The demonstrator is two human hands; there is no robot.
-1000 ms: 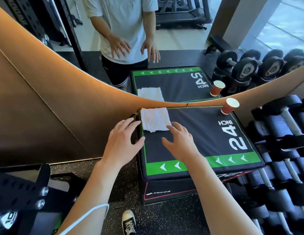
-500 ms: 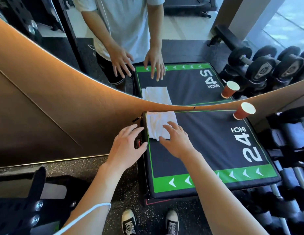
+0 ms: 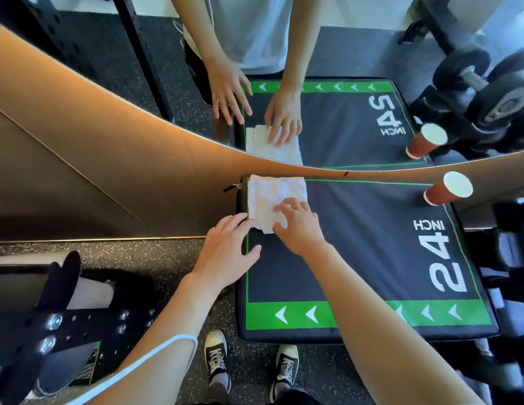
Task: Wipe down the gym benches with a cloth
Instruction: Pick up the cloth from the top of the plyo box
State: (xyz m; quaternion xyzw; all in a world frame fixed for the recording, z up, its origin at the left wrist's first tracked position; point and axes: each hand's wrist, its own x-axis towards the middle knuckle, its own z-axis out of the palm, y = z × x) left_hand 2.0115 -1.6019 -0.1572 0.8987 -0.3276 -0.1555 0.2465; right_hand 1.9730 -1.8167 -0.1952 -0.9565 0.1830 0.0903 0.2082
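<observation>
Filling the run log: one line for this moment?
right hand on white cloth | left hand at plyo box edge | wiping not begun

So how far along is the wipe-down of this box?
Barely begun. Done: nothing shows as wiped yet. In hand: the right hand rests on the folded cloth at the box's far left corner; the left hand sits open at its left edge. Left: the whole top, and the cup needs moving.
</observation>
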